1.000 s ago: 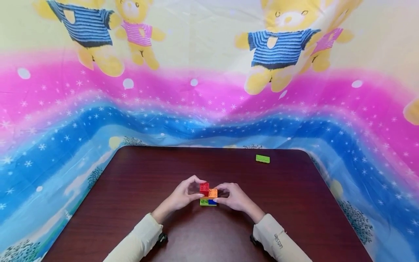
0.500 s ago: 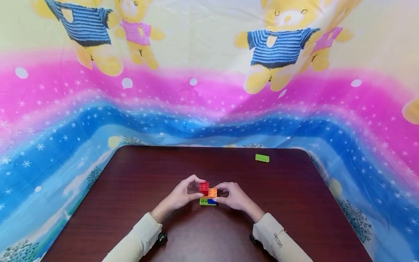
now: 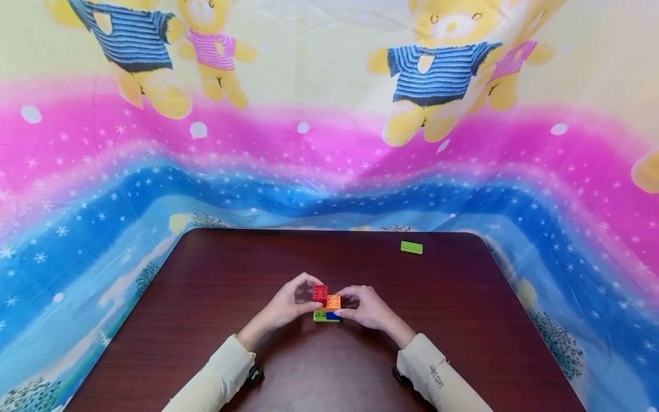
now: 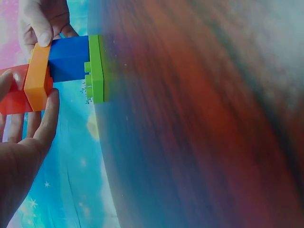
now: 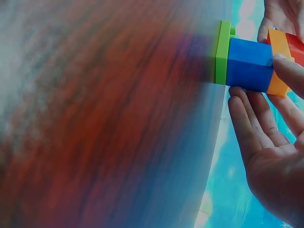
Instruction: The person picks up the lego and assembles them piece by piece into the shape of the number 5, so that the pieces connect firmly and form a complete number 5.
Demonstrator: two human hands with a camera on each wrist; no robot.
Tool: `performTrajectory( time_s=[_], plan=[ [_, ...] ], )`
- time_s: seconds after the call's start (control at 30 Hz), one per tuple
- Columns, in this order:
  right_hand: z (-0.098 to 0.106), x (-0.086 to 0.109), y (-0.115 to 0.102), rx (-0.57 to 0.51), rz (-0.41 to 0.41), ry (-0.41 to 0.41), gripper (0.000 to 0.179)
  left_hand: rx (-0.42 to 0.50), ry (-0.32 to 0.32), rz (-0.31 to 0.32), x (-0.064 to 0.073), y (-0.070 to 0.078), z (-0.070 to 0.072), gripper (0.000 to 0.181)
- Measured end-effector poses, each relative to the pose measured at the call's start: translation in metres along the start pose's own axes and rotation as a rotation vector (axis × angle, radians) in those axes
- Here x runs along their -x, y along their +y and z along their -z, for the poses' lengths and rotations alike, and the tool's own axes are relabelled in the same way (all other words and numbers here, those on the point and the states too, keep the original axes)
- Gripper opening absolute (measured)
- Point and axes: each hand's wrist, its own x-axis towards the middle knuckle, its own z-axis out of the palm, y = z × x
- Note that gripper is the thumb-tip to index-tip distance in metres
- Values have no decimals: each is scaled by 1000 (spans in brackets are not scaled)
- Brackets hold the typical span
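Almost nothing moves since the earlier frame: my left hand (image 3: 288, 300), my right hand (image 3: 368, 306) and the stack keep their arrangement, only slightly higher in the head view, as the bench (image 3: 231, 257) edge is too. My left hand pinches the red brick (image 3: 320, 292) between thumb and fingers; it sits on top of the orange brick (image 3: 333, 300), over its left half. My right hand grips the orange brick itself, thumb against its near side. The blue brick (image 5: 249, 64) is directly beneath the orange brick's right half, and the green plate (image 4: 97, 71) is lowest, its bare studs below the orange brick's overhanging left end. Well beyond the orange brick, to its right, a loose green piece (image 3: 412, 248) lies on the bench.

I judge all of it light, stiff plastic, hard to break, a little slick on the flat walls. Opposite walls of the red brick give the best hold, with the orange brick steadied by its near and far faces; hard pressure above the overhang could tip the stack.

My fingers behind the orange brick are mostly hidden from the head view. Both wrist views cut off the red brick and blur where the plate meets the bench, and I cannot tell whether the studs are fully seated.
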Motion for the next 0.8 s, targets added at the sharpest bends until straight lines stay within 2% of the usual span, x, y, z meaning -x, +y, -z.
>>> performTrajectory(
  time_s=[0.3, 0.5, 0.8],
  plan=[
    [0, 0, -1, -6, -8, 2, 36, -32, 7, 42, 1, -1, 0, 36],
    [0, 0, 0, -5, -3, 5, 35, -88, 19, 25, 1, 0, 0, 32],
    [0, 0, 0, -11, -7, 0, 35, -66, 4, 37, 1, 1, 1, 31]
  ],
)
